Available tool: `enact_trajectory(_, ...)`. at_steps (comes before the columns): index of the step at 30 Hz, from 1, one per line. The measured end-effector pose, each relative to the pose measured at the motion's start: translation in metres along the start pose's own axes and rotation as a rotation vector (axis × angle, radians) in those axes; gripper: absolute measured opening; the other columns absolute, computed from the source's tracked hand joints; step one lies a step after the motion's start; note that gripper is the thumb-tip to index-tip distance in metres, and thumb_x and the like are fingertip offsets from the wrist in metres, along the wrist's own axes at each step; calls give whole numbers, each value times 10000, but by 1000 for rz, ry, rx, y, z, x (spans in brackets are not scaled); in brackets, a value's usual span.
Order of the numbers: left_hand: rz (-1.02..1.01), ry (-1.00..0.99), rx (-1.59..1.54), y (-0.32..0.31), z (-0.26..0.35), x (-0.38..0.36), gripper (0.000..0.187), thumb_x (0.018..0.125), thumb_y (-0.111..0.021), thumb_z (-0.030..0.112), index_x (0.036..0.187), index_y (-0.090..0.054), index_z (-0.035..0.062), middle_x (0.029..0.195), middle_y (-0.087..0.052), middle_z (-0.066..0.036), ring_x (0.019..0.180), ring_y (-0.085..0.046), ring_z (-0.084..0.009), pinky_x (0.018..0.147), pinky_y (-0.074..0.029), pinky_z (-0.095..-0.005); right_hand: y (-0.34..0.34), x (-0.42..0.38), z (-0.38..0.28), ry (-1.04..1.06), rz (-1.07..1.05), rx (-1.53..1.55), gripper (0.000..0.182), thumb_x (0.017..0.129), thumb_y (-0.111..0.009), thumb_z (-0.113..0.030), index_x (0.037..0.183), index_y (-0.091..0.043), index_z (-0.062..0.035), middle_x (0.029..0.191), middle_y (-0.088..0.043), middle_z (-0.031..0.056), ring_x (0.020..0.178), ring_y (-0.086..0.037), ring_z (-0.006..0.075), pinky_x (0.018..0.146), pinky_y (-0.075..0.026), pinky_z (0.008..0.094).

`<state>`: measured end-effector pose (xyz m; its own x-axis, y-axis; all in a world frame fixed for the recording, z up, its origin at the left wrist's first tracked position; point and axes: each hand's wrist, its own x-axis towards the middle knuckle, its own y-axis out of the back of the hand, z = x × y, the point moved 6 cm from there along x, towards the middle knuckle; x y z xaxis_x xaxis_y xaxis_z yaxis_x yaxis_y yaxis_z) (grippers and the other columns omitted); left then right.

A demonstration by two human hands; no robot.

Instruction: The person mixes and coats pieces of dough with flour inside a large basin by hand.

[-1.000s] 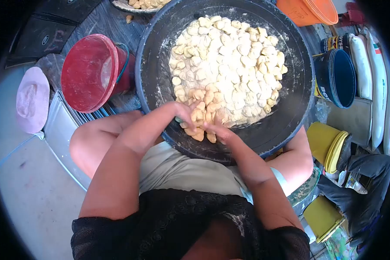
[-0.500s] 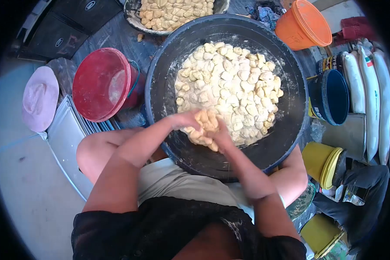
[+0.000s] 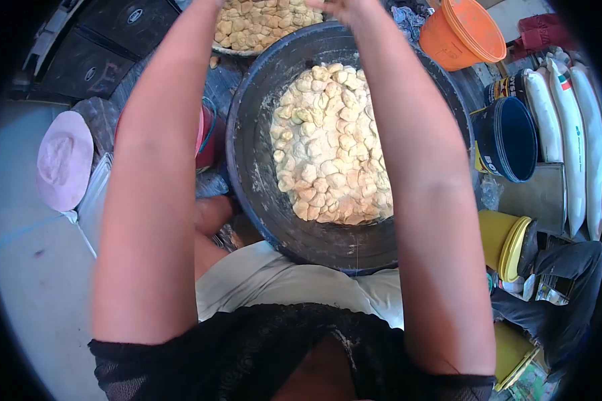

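Observation:
Both my arms stretch forward to the far basin (image 3: 239,51), which holds tan, lumpy pieces (image 3: 264,25). My right hand (image 3: 344,8) is over its right side, fingers apart and pointing left, with nothing visible in them. At the top edge, only the wrist end of my left hand (image 3: 209,3) shows, beside the basin's left side; its fingers are cut off. Between my knees stands a big black tub (image 3: 247,160) with a heap of pale, rounded, dough-like lumps (image 3: 328,147) dusted with white powder. My right forearm hides the heap's right part.
A red bucket (image 3: 211,137) is partly behind my left arm, near a pink hat (image 3: 65,160). To the right are an orange bucket (image 3: 458,37), a dark blue bucket (image 3: 505,140), white sacks (image 3: 568,134) and a yellow bucket (image 3: 502,240). Another person's dark-trousered leg (image 3: 562,287) is at right.
My hands have left the black tub's near side, where they held a cluster of lumps, and reached forward to the far basin. Lumps now lie at the heap's near edge.

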<state>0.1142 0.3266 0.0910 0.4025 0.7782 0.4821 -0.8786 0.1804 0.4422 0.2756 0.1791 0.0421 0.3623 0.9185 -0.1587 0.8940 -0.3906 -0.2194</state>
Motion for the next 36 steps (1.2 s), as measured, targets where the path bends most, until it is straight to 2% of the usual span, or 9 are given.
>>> enact_trajectory(3,-179,306,468,-55,-47,-58,369,769,-678,238,1034,-661,-17,1013,-673,-193,885,-643,-251,799,-507,-371,20,-39,83,-88,-9,-285,484,834,-660,-259,1229,-520,-16,1144,-597,152,1047,-580,245,783,-527,362)
enact_trajectory(6,-517,163,88,-112,-47,-179,502,835,-648,376,1186,-589,23,1053,-653,-194,1001,-634,-317,912,-484,-366,77,-86,254,-213,-28,-912,642,757,-717,-405,1301,-520,-125,1334,-495,206,1173,-529,325,999,-413,361)
enact_trajectory(8,-673,342,171,-146,-90,-260,575,819,-645,438,1235,-565,49,1172,-591,-223,1110,-569,-347,970,-442,-386,77,-181,318,-463,56,-1264,815,746,-654,-589,1407,-402,-184,1502,-244,218,1399,-178,395,1064,-170,659)
enact_trajectory(9,-754,507,284,-158,-110,-302,632,819,-646,440,1307,-513,61,1282,-528,-235,1196,-514,-347,1009,-409,-384,61,-221,366,-122,92,-1509,825,750,-593,-654,1404,-404,-190,1501,-236,226,1412,-143,405,1011,-115,747)
enact_trajectory(15,-752,1039,374,-173,-159,-517,950,845,-570,537,1511,-26,131,1550,-27,-221,1427,-142,-347,1137,-225,-399,41,-370,381,-104,-787,-1352,510,803,-599,-440,1257,-528,-218,1343,-450,152,1304,-365,342,1023,-211,657)
enact_trajectory(23,-1903,947,68,-145,-36,-476,882,725,-671,598,1393,-424,78,1438,-363,-249,1267,-451,-364,973,-436,-451,103,-285,308,-159,-17,-1501,631,773,-638,-499,1317,-466,-229,1513,-255,108,1410,-206,311,1086,-61,655)
enact_trajectory(26,-1382,978,298,-148,-111,-452,617,757,-668,353,1225,-528,-24,1234,-573,-220,946,-638,-407,852,-502,-421,88,-275,366,-39,-86,-1727,564,807,-614,-406,1313,-473,-199,1511,-264,91,1425,-183,259,1089,-27,672)
enact_trajectory(32,-326,1107,24,-154,-203,-499,732,699,-711,241,1320,-424,-21,1260,-533,-262,1168,-536,-352,979,-426,-378,108,-284,323,61,-118,-1405,300,782,-675,-170,1045,-549,-99,1050,-588,24,1003,-565,233,1001,-334,538)
enact_trajectory(36,-821,1317,112,-161,-185,-523,688,743,-714,387,1242,-528,-49,1260,-531,-248,1187,-513,-355,1030,-382,-359,150,-285,299,-153,218,-424,319,804,-703,-186,1045,-544,-49,968,-592,44,909,-580,155,851,-462,333)
